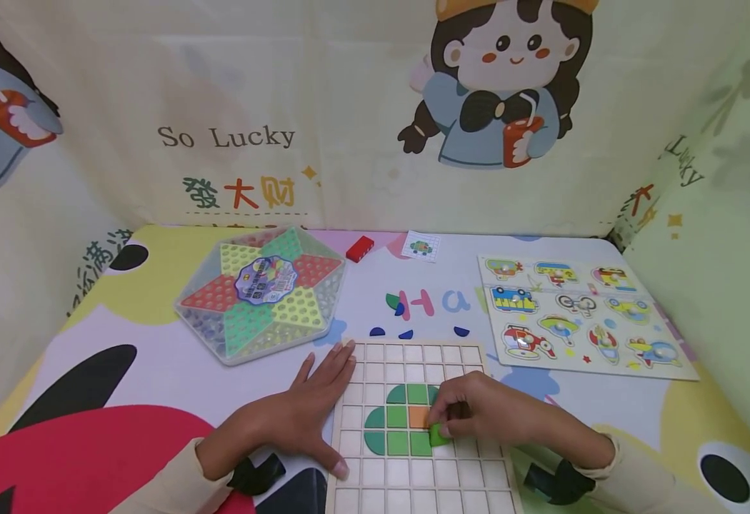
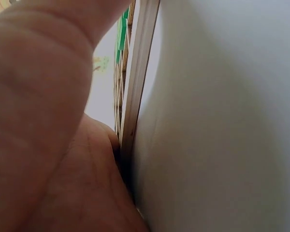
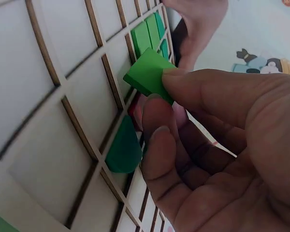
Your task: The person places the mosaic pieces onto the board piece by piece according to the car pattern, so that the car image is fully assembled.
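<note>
A wooden grid board (image 1: 403, 497) lies in front of me, with green square tiles (image 1: 397, 416), rounded dark green tiles (image 1: 375, 440) and an orange tile (image 1: 418, 416) set in its middle cells. My right hand (image 1: 487, 410) pinches a light green square tile (image 3: 149, 72) between thumb and fingers. The right wrist view shows that tile tilted over the grid, near a dark green rounded tile (image 3: 123, 150). With fingers spread, my left hand (image 1: 294, 417) rests along the board's left edge. In the left wrist view, its palm lies beside the board's side (image 2: 137, 72).
Several dark blue rounded pieces (image 1: 461, 331) lie behind the board, near a green leaf-shaped piece (image 1: 392, 300). A star-patterned checkers board (image 1: 256, 328) sits back left. A red block (image 1: 359, 248) and pattern card (image 1: 421, 247) are at the back; a vehicle puzzle (image 1: 574, 321) lies right.
</note>
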A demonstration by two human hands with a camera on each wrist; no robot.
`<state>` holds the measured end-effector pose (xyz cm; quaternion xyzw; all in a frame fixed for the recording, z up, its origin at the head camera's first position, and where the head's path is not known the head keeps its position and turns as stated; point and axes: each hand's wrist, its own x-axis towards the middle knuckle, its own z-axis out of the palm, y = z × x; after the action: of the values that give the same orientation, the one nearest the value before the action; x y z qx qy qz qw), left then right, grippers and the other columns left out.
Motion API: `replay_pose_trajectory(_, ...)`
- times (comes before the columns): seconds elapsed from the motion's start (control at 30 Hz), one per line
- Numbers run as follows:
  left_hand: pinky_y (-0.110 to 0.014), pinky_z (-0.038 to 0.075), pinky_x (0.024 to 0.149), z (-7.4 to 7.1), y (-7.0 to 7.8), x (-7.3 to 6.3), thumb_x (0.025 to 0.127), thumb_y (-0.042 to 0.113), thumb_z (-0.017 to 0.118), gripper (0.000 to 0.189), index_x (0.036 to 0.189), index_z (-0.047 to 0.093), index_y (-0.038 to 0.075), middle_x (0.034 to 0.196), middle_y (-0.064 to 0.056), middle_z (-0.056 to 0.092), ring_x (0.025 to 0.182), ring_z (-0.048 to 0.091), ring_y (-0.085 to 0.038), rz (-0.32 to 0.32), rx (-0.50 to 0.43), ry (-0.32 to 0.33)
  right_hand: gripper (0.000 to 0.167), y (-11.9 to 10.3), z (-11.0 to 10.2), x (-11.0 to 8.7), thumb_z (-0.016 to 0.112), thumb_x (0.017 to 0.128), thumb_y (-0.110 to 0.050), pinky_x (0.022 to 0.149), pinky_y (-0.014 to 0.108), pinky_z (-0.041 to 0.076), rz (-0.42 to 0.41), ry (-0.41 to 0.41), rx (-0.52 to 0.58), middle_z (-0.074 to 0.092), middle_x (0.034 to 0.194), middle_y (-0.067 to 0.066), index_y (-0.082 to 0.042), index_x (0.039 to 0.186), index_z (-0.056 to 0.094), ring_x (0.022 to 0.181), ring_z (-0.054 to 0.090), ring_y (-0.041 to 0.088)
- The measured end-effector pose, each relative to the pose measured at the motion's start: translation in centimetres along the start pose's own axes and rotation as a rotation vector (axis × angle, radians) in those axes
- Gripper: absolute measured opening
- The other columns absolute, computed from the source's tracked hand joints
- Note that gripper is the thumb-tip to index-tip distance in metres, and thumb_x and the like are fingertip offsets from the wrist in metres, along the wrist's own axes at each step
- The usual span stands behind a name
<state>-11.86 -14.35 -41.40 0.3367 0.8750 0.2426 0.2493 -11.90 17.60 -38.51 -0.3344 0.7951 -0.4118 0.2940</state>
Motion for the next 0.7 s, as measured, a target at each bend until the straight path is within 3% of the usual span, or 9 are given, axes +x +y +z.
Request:
replay_pose_trajectory(0.4,-0.058,-0.013,0.109,0.07,-0.15,0.02,0.065,0.071,0.075,0.134,0.156,0.001,0.006,0.161,-0.003,-0.016,0.145,-0.019,-0.023,0.006,0.005,0.004,0.016,-0.13,0.62,-0.58,0.071,0.088,-0.005,0.064,0.023,0.049,0.069,0.004,-0.03,0.062,0.083,-0.011,-0.019,0.096,0.073,0.073,0.054,0.004)
replay_pose_trajectory(0.7,-0.056,-0.015,0.109,0.0,-0.24,0.05,0.066,0.071,0.075,0.134,0.156,0.0,0.006,0.161,-0.002,-0.018,0.144,-0.02,-0.021,0.0,0.01,-0.009,0.018,0.27,1.0,-0.63,0.074,0.086,-0.007,0.063,0.022,0.049,0.023,0.05,-0.109,0.057,0.081,-0.014,-0.023,0.095,0.07,0.072,0.052,0.003)
